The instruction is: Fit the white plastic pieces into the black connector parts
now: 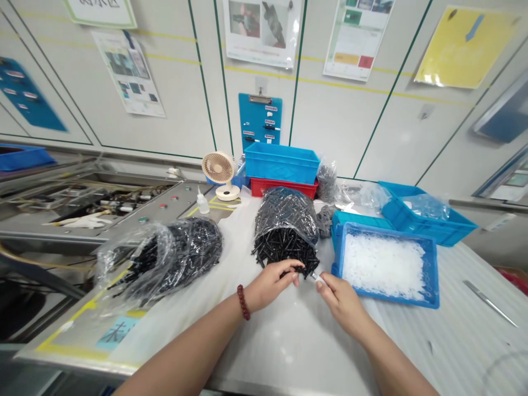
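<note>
A clear plastic bag (284, 206) lies on the table with its mouth toward me, full of small black rod-shaped parts (284, 245). My left hand (274, 283), a beaded bracelet at its wrist, has its fingers curled at the front edge of these parts. What sits between its fingertips blends with the black pile. Just to the right, my right hand (340, 300) pinches a small white plastic piece (317, 277) between thumb and forefinger. That piece points left, toward the black parts by my left fingertips; whether it touches one I cannot tell.
A blue tray (432, 269) of small white pieces stands right of my hands, with tweezers (490, 303) beyond it. Left lies another bag of black parts (193, 247). Behind are a fan (218, 168), a dropper bottle (202, 202), a blue bin (282, 165) and a red bin (264, 188).
</note>
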{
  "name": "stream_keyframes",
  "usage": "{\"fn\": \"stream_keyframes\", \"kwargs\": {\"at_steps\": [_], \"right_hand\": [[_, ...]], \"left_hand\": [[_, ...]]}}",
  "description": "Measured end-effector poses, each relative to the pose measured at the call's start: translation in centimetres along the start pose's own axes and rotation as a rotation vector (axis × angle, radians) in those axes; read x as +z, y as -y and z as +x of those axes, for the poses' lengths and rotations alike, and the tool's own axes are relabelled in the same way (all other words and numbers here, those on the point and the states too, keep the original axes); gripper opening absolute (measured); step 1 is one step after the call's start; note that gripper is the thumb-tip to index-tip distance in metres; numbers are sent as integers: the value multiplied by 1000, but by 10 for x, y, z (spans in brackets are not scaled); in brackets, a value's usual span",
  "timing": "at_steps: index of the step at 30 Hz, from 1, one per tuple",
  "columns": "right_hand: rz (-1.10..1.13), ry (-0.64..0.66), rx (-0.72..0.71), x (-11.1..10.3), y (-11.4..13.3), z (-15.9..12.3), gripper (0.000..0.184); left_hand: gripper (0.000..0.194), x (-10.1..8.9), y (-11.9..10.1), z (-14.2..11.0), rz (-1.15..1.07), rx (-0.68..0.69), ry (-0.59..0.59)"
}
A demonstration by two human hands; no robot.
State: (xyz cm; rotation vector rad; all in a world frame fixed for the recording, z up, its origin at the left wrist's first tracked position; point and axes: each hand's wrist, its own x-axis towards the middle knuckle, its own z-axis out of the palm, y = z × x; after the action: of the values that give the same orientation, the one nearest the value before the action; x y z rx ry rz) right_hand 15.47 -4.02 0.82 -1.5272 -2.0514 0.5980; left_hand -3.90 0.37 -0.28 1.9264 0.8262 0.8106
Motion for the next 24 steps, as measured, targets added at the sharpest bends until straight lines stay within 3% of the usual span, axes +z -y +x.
{"fn": "stream_keyframes", "kwargs": {"at_steps": [3, 7, 11, 17, 24], "right_hand": [[-15, 4, 8, 0, 0, 0, 30], [-27, 6, -5, 1, -1, 0, 30], [-29, 25, -12, 0, -1, 0, 29], [-97, 38, 9, 0, 2, 0, 29], [-148, 22, 3, 0, 1, 0, 28]], "left_hand": [[20, 1, -2, 1, -73, 2, 18], [14, -1, -3, 3, 7, 60, -124], [13, -3, -4, 3, -68, -7, -198], [14, -2, -9, 0, -237, -8, -135], [20, -1, -8, -1, -209, 46, -153]]}}
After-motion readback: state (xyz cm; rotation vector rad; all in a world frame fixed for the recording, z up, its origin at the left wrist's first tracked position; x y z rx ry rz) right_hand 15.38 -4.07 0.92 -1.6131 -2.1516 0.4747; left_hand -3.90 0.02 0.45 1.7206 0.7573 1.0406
